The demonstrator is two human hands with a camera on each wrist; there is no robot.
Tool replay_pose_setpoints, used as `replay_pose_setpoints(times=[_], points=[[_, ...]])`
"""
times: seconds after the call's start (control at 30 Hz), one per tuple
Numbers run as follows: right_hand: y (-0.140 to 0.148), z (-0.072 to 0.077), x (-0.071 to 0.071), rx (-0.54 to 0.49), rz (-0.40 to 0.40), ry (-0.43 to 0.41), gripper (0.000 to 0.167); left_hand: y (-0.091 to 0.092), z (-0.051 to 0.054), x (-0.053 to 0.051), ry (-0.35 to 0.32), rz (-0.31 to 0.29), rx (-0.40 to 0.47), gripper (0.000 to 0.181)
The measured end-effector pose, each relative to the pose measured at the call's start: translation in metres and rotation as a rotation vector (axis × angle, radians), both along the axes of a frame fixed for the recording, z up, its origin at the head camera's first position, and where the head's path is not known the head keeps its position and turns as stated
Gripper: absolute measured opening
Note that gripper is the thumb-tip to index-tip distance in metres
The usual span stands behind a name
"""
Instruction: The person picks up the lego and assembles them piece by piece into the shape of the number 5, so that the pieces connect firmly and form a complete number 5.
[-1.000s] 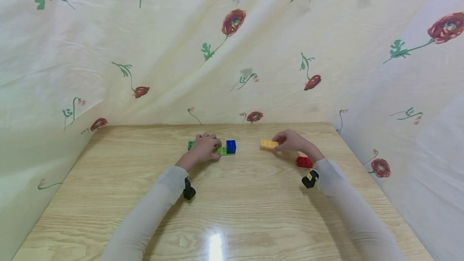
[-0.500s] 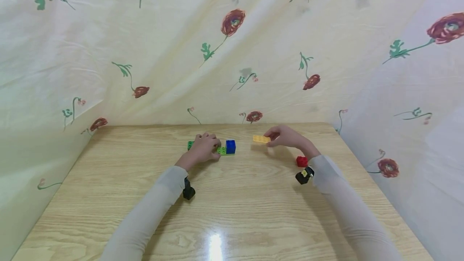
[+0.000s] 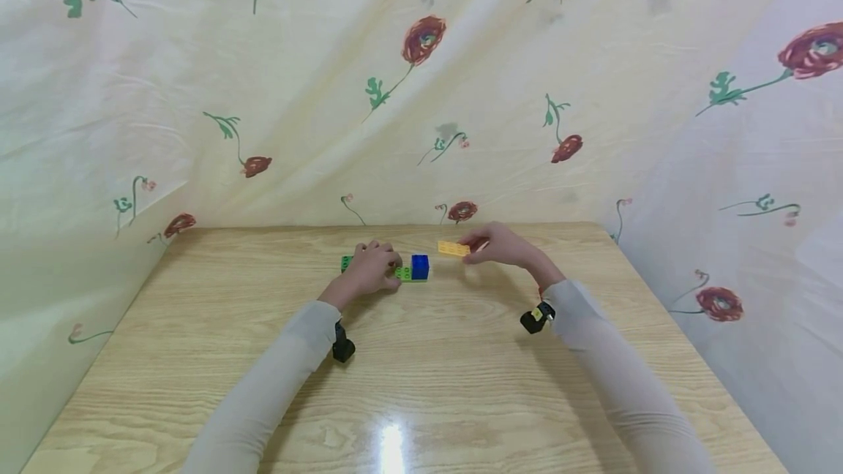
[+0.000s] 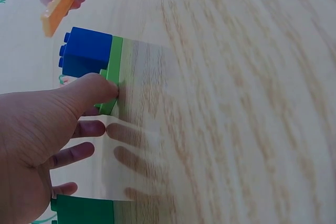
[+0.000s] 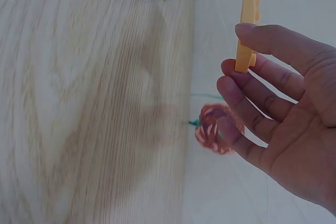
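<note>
Okay, wooden table (image 3: 421,357); left hand (image 3: 372,269) pinching light green plate (image 3: 406,274) on it, other fingers apart; right hand (image 3: 499,244) pinching yellow plate (image 3: 452,248), raised off table, near blue block (image 3: 420,267) atop light green plate's end; dark green brick (image 4: 86,211) beside left hand.

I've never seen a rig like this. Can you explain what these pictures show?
There is no machine: a person works with two bare hands. The wide picture comes from a camera worn on the head; the two closer ones come from the black cameras on the wrists. On the wooden table, the left hand pinches a light green plate with a blue block sitting on one end; a dark green block lies beside that hand. The right hand holds a yellow brick above the table. Something red shows at the right wrist, too hidden to name. A flowered cloth hangs behind.
</note>
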State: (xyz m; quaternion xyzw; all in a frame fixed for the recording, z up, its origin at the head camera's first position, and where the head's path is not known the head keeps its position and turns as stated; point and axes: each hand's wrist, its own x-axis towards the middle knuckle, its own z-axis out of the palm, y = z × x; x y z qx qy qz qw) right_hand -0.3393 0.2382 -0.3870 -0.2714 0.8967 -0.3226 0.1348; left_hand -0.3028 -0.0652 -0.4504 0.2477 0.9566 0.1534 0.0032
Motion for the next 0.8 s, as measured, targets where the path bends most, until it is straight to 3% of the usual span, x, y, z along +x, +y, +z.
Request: replay_pose_setpoints(times=[0.43,0.8], points=[[-0.030,-0.002,0.003,-0.042,0.048,0.027,0.036,0.002,-0.001,-0.002,-0.008,0.014,-0.015,0.035],[-0.045,-0.007,0.004,-0.044,0.064,0.056,0.036,0.003,-0.001,-0.005,-0.042,0.023,0.023,0.034]])
